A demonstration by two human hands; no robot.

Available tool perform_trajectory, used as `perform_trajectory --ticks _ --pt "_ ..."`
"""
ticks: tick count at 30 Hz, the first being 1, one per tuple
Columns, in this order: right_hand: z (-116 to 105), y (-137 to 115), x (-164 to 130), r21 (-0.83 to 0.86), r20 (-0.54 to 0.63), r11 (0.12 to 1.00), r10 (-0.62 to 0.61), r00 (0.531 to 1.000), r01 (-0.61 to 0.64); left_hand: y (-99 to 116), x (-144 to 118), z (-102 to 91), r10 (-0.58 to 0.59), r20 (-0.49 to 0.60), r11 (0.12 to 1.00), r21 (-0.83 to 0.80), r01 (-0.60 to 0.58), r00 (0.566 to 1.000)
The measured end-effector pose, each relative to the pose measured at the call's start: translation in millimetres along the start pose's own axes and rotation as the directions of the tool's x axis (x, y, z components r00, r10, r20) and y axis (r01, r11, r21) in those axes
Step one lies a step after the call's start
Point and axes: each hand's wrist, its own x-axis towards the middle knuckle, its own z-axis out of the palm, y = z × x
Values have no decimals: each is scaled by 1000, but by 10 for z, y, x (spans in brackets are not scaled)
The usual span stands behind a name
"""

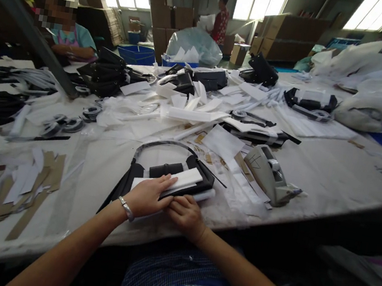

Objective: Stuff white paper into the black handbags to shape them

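Note:
A black handbag (204, 171) lies at the near edge of the table, its strap (165, 143) arched away from me and partly wrapped in clear film. A folded white padding sheet (188, 179) rests across the bag. My left hand (149, 197), with a silver bangle at the wrist, is laid over the sheet and bag, fingers stretched out and thumb toward me. Close beside that thumb, my right hand (187, 215) has its fingers curled and pinched at the bag's near edge. What exactly lies under those fingertips is hidden.
A grey tape dispenser (267, 174) stands to the right. Brown and white strips (29, 190) lie at left. Loose white paper (195, 114) and other black bags (104, 73) cover the table's middle. One person (73, 37) sits across at left; another (221, 19) stands farther back.

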Motion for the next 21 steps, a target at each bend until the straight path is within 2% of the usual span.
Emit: perform_trajectory --ticks 6,10,14,17,19,21 --pt "38 60 10 27 10 998 52 999 -53 -67 -68 -22 58 17 997 -47 -57 998" --pt "54 55 20 88 -57 993 88 994 -83 -82 -128 -3 68 15 995 -77 -67 998" --pt "10 103 16 251 -142 967 67 988 -30 -101 -150 72 77 30 994 -85 -74 997" --pt "-150 141 -20 297 -143 953 -20 990 62 -122 -148 169 79 -26 996 -48 -80 997" --pt "-329 178 -51 240 -96 965 -79 992 100 -125 -146 230 93 -62 996 -10 -93 994" --pt "-520 256 -69 125 -22 990 -63 998 65 -114 -145 278 108 -83 994 38 -105 991"
